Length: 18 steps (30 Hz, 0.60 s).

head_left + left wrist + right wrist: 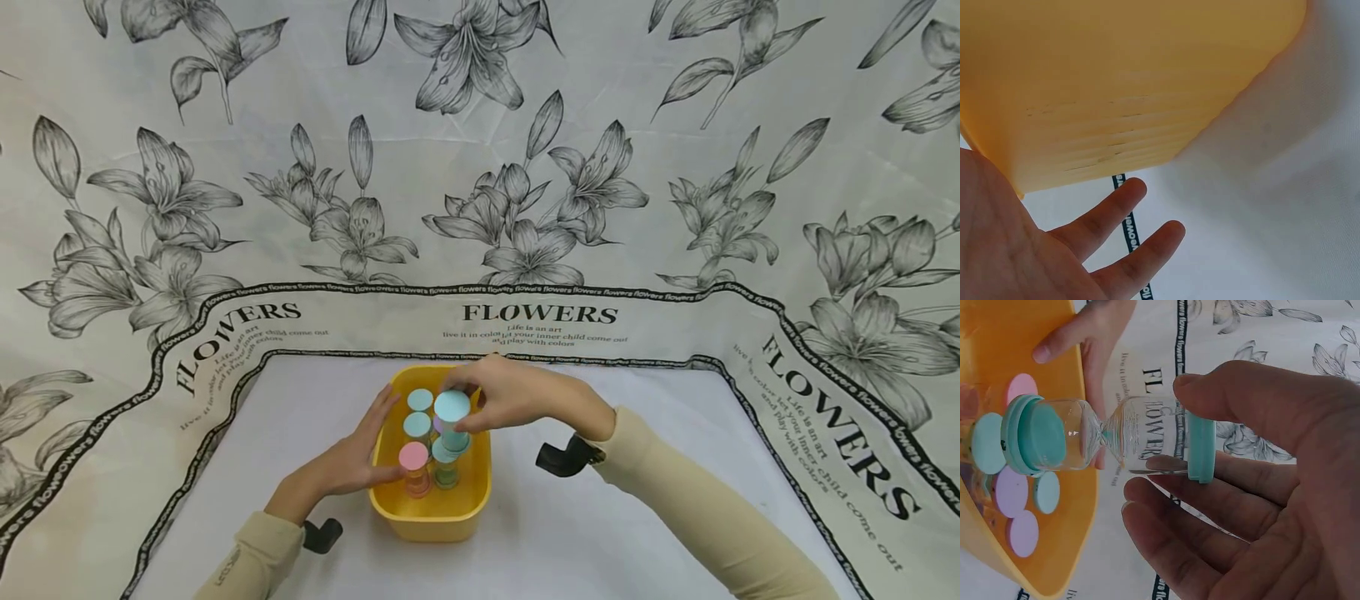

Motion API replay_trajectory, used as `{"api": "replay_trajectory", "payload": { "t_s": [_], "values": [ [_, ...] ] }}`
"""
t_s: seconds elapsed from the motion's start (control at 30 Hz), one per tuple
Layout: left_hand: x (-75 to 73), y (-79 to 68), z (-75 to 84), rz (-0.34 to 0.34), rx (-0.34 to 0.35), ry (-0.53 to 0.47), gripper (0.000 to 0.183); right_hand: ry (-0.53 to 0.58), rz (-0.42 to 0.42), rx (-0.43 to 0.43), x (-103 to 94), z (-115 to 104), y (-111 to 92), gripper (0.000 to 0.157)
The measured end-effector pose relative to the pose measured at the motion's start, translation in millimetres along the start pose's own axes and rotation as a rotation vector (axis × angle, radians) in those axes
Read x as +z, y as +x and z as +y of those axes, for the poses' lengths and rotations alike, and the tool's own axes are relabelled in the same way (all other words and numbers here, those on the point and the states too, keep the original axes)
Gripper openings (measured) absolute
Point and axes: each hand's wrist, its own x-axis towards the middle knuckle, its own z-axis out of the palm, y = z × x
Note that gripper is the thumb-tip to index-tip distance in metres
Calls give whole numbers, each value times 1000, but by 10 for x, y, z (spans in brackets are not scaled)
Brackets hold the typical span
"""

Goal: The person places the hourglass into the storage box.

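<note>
My right hand (521,393) holds a sand timer (453,407) with teal caps and clear glass bulbs above the yellow bin (431,529). In the right wrist view, thumb and fingers grip one cap, and teal sand lies in the bulb at the far end. The left hand (351,460) rests against the bin's left side, its thumb reaching over the rim. Two straight fingers show in the left wrist view, beside the bin's outer wall. Inside the bin stand a pink-capped timer (414,457), several teal-capped ones and purple-capped timers (1011,492).
A white cloth (600,533) covers the table under the bin. Behind it rises a floral backdrop (540,312) printed with lettering. Black wrist mounts (564,457) stick out near both sleeves.
</note>
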Motion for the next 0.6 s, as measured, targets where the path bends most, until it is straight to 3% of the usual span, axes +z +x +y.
{"api": "replay_trajectory", "payload": {
  "t_s": [0.33, 0.6],
  "values": [
    [-24, -18, 9, 9, 43, -14, 113, 39, -168, -13, 286, 43, 175, 37],
    [-26, -19, -10, 2, 46, -7, 113, 51, -226, -20, 389, 68, 260, 42]
  ]
}}
